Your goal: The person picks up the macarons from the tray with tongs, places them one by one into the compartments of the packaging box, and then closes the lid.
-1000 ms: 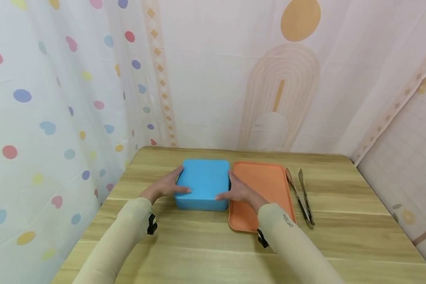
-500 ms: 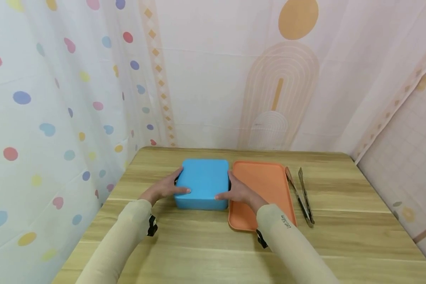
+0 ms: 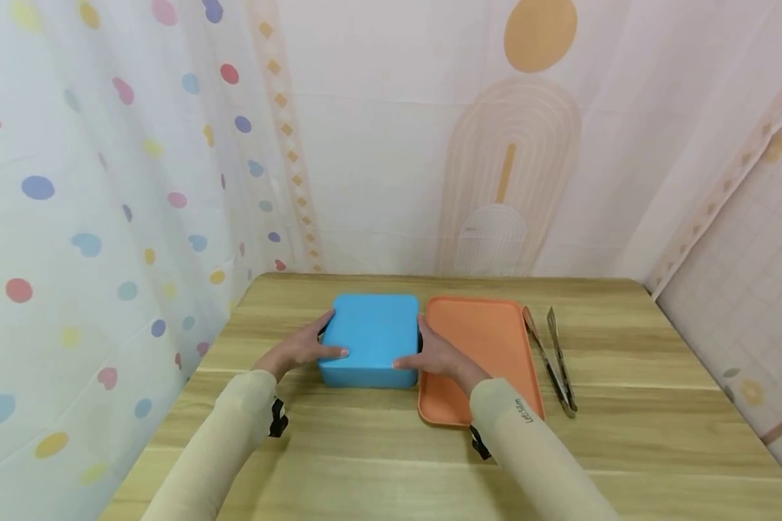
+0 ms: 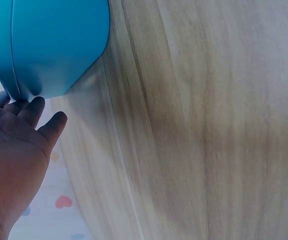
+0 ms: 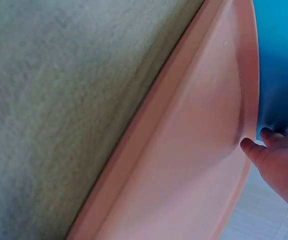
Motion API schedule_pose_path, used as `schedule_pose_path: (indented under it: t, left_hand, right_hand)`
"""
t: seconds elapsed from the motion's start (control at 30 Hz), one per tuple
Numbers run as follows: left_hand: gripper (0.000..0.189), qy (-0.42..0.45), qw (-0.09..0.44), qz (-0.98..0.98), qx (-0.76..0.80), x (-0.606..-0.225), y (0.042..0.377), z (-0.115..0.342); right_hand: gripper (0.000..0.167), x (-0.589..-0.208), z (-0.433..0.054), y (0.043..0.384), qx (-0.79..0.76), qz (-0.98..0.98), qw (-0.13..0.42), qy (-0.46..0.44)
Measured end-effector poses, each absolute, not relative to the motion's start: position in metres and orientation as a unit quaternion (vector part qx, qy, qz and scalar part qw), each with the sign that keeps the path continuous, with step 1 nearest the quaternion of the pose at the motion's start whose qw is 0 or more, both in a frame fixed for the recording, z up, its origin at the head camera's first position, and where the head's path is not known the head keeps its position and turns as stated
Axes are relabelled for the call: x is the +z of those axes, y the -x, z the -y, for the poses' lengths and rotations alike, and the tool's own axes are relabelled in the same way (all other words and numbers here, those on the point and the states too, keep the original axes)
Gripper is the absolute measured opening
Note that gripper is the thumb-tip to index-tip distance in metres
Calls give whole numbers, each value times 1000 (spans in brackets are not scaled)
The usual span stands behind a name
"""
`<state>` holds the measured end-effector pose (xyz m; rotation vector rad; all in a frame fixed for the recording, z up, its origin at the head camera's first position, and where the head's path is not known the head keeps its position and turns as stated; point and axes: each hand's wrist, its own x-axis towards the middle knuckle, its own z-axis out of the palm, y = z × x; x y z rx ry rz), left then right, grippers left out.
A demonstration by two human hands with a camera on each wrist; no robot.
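Note:
A blue lidded box (image 3: 373, 333) sits on the wooden table, its lid seam running along the side in the left wrist view. My left hand (image 3: 302, 345) holds its left side, thumb over the top front edge and fingers along the side wall. On the opposite side my right hand (image 3: 439, 354) grips the box the same way, thumb at the top front edge. In the left wrist view, the left fingers (image 4: 31, 112) reach the box's far corner. The right fingertips (image 5: 266, 135) touch the blue wall, just beside the orange tray's rim.
An orange tray (image 3: 476, 329) lies right of the box, close against it, partly under my right forearm. Metal tongs (image 3: 562, 369) lie spread on the table (image 3: 652, 405) beyond the tray. Patterned curtains (image 3: 378, 159) hang behind the table and at its left.

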<state>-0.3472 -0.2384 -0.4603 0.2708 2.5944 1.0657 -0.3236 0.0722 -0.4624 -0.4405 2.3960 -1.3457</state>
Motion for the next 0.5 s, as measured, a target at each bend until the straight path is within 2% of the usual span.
schedule_pose_path:
  t: [0.33,0.5]
  left_hand:
    - [116,-106,152,-911,367,-461,343,244]
    - [109,-115,139,-904,388,-455,345,252]
  right_hand:
    - [119,-462,-68,320,-473,-849,180,155]
    - [115,-455,-76,324,-448,-862,170,167]
